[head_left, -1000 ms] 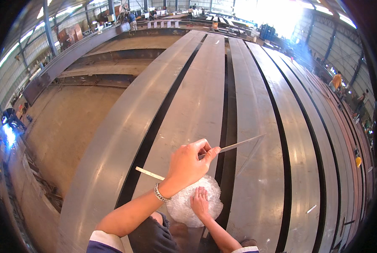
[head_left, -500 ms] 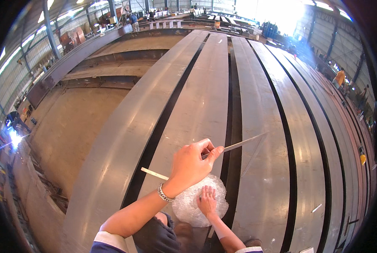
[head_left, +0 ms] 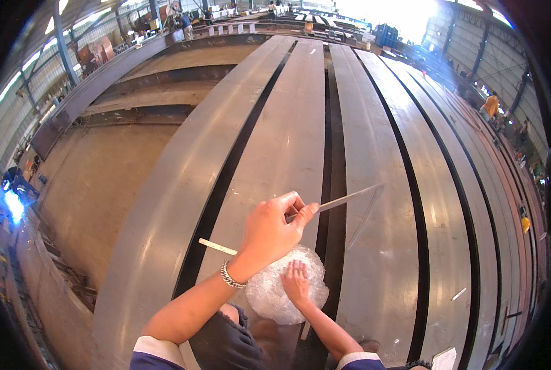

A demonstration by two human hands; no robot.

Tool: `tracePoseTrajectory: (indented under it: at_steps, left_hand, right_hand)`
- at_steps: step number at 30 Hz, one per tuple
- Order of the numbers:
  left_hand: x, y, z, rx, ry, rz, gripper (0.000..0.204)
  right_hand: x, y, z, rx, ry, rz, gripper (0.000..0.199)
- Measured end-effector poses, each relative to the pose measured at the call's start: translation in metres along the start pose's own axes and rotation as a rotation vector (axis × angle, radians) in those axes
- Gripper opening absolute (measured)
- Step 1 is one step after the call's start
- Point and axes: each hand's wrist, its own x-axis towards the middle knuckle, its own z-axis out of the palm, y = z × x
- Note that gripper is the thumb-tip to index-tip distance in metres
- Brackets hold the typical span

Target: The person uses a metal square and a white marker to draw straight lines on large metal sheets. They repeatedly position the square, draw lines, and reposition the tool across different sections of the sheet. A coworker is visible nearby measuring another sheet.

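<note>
My left hand (head_left: 274, 227) is raised above the steel plates, its thumb and fingers pinching a thin, flat metal strip (head_left: 349, 197). The strip points away to the right, its far end close over a plate. Below and to the right, my right hand (head_left: 296, 282) lies flat on a round wad of crumpled clear plastic (head_left: 269, 296), fingers extended and close together. The wad rests between my legs, on the plate and beside a dark gap. A pale narrow strip (head_left: 218, 246) sticks out past my left wrist; its other end is hidden.
Long steel plates (head_left: 287, 135) run away from me with dark gaps (head_left: 411, 160) between them. At the left is a bright welding arc (head_left: 14, 206). A small white stick (head_left: 458, 294) lies on a plate to the right. People (head_left: 490, 106) stand in the distance.
The whole view has shifted slightly, moving the plates and both hands a little up and left in the picture. The pinch on the metal strip and the right hand's place on the plastic are unchanged.
</note>
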Motion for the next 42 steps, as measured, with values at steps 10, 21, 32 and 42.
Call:
tracePoseTrajectory:
  at_steps: [10, 21, 32, 42]
  left_hand:
    - [-0.004, -0.002, -0.005, 0.049, -0.003, -0.027, 0.036]
    - [-0.001, 0.006, -0.004, 0.1, -0.017, -0.06, 0.038]
    - [0.002, 0.002, 0.002, 0.017, -0.002, -0.014, 0.036]
    - [0.007, -0.006, 0.007, 0.055, 0.045, -0.1, 0.04]
  right_hand:
    - [0.003, -0.002, -0.003, 0.147, -0.095, -0.008, 0.066]
    - [-0.011, 0.008, -0.025, 0.267, -0.173, -0.093, 0.063]
    - [0.005, -0.006, -0.024, 0.298, 0.026, 0.192, 0.023]
    - [0.014, -0.007, -0.048, 0.521, 0.122, 0.237, 0.016]
